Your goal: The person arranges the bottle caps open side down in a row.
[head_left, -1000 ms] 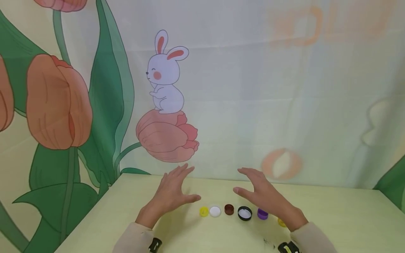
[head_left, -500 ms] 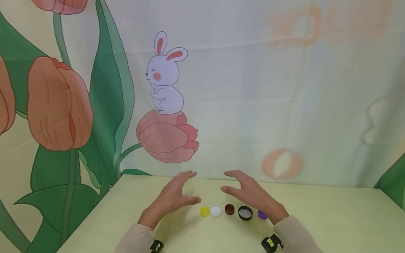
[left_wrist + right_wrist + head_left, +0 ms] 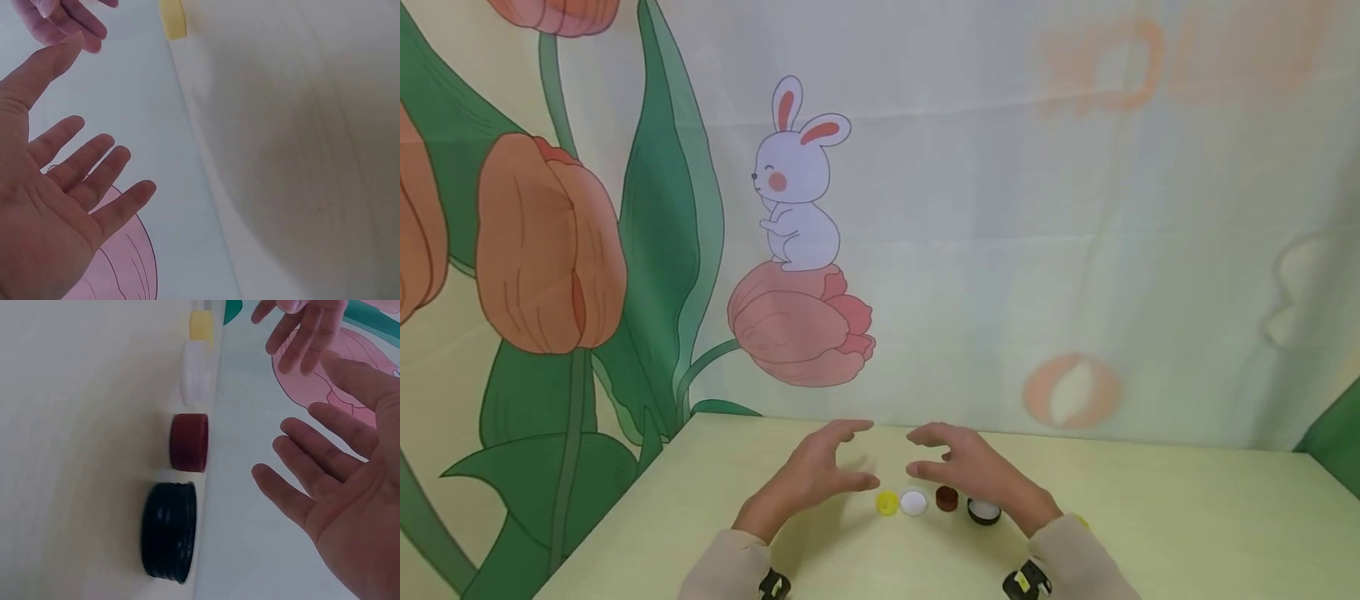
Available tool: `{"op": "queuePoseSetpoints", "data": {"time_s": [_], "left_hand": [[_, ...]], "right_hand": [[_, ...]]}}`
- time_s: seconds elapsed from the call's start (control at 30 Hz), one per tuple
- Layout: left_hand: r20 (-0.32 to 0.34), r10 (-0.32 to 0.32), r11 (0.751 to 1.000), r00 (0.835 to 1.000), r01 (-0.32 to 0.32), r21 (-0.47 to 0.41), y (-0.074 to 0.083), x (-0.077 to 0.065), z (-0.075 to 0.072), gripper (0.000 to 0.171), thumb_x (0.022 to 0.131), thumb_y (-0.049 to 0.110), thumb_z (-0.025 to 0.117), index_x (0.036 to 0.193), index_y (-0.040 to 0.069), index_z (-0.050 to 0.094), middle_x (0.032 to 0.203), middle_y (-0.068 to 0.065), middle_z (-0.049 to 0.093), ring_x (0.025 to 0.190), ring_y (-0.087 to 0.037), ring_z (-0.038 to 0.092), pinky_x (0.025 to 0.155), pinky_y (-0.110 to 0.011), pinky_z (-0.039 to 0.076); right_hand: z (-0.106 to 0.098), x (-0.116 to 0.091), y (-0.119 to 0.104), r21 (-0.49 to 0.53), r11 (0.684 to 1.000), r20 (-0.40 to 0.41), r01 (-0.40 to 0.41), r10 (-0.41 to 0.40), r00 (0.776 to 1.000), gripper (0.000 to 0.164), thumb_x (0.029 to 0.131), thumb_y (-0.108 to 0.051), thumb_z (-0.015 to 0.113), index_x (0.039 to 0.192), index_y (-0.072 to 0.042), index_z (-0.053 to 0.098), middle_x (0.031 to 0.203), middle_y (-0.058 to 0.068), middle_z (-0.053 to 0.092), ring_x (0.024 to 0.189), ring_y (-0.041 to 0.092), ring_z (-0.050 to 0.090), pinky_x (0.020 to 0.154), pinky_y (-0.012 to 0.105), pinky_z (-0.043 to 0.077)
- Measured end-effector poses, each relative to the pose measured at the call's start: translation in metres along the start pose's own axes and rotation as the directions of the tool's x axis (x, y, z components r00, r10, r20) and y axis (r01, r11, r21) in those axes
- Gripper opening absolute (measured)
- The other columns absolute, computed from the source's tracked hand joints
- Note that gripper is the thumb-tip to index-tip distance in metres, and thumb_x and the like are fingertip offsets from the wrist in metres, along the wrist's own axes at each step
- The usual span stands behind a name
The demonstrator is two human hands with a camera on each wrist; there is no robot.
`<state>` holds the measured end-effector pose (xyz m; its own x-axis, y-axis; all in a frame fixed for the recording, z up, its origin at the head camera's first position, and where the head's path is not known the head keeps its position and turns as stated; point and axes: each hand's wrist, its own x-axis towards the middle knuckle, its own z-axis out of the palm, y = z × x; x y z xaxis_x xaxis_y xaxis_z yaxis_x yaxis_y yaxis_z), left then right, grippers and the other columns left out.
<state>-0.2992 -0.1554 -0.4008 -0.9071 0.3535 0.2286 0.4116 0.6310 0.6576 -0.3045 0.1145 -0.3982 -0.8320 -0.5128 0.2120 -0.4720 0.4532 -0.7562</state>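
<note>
My left hand hovers above the table with fingers spread, its thumb near a yellow bottle cap. Facing it, my right hand hangs over the row of caps, fingers parted and holding nothing. Along the row come a white cap, a dark red cap and a wider black cap, partly covered by the right hand. In the right wrist view the red cap and black cap stand beside the hand, apart from it.
The pale yellow table ends at a hanging cloth printed with tulips and a rabbit. A sliver of another yellow cap shows beside the right sleeve. Each wrist carries a small black device.
My right hand has moved left toward the left hand, now covering the purple cap. The left hand's fingertips have dropped slightly. The caps stay where they were.
</note>
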Motion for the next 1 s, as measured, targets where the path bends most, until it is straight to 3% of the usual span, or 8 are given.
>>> {"op": "queuePoseSetpoints", "data": {"time_s": [0.2, 0.3, 0.43, 0.57, 0.73, 1.0], "left_hand": [[0.069, 0.025, 0.999, 0.997, -0.021, -0.047, -0.003, 0.000, 0.003, 0.058, 0.086, 0.025, 0.090, 0.137, 0.010, 0.068, 0.134, -0.013, 0.069, 0.123, -0.034, 0.064, 0.101, -0.055, 0.053], [0.093, 0.034, 0.998, 0.995, -0.028, -0.065, -0.006, 0.001, 0.004, 0.052, 0.087, 0.025, 0.090, 0.132, 0.010, 0.071, 0.129, -0.012, 0.071, 0.118, -0.032, 0.068, 0.097, -0.051, 0.056], [0.119, 0.049, 0.996, 0.992, -0.039, -0.086, -0.010, 0.003, 0.004, 0.047, 0.088, 0.024, 0.089, 0.129, 0.009, 0.073, 0.125, -0.013, 0.073, 0.113, -0.032, 0.070, 0.094, -0.047, 0.058], [0.139, 0.053, 0.994, 0.989, -0.039, -0.101, -0.011, 0.005, 0.003, 0.044, 0.089, 0.022, 0.088, 0.127, 0.007, 0.073, 0.124, -0.012, 0.073, 0.113, -0.033, 0.071, 0.094, -0.046, 0.058], [0.168, 0.046, 0.993, 0.985, -0.027, -0.113, -0.014, 0.006, 0.004, 0.042, 0.087, 0.021, 0.090, 0.124, 0.006, 0.074, 0.119, -0.008, 0.074, 0.111, -0.032, 0.071, 0.092, -0.045, 0.058], [0.222, -0.014, 0.988, 0.975, 0.047, -0.144, -0.014, 0.004, 0.009, 0.038, 0.086, 0.016, 0.090, 0.121, 0.009, 0.076, 0.112, -0.006, 0.075, 0.104, -0.026, 0.073, 0.091, -0.044, 0.059]], "right_hand": [[0.009, -0.001, 0.001, 0.084, 0.996, 0.015, -0.035, 0.034, 0.999, 0.044, 0.099, -0.029, 0.078, 0.137, -0.008, 0.068, 0.139, 0.019, 0.064, 0.108, 0.035, 0.070, 0.090, 0.049, 0.056], [0.015, 0.001, 0.002, 0.099, 0.994, 0.023, -0.042, 0.040, 0.999, 0.042, 0.098, -0.027, 0.079, 0.134, -0.009, 0.069, 0.138, 0.019, 0.065, 0.109, 0.034, 0.070, 0.084, 0.045, 0.057], [0.021, 0.004, 0.003, 0.073, 0.997, 0.041, -0.014, 0.011, 0.999, 0.039, 0.098, -0.025, 0.080, 0.131, -0.006, 0.070, 0.134, 0.017, 0.068, 0.122, 0.037, 0.065, 0.092, 0.048, 0.058], [0.025, 0.007, 0.006, 0.041, 0.999, 0.055, 0.007, -0.009, 0.998, 0.038, 0.098, -0.022, 0.079, 0.129, -0.002, 0.070, 0.131, 0.015, 0.070, 0.123, 0.035, 0.065, 0.101, 0.052, 0.054], [0.028, 0.012, 0.008, 0.023, 1.000, 0.068, -0.004, 0.003, 0.998, 0.035, 0.098, -0.021, 0.079, 0.127, -0.004, 0.072, 0.129, 0.011, 0.071, 0.122, 0.032, 0.065, 0.102, 0.055, 0.053], [0.034, 0.018, 0.005, -0.008, 1.000, 0.139, -0.018, 0.019, 0.990, 0.035, 0.092, -0.020, 0.083, 0.122, -0.005, 0.073, 0.120, 0.006, 0.073, 0.114, 0.028, 0.067, 0.099, 0.053, 0.054]]}}
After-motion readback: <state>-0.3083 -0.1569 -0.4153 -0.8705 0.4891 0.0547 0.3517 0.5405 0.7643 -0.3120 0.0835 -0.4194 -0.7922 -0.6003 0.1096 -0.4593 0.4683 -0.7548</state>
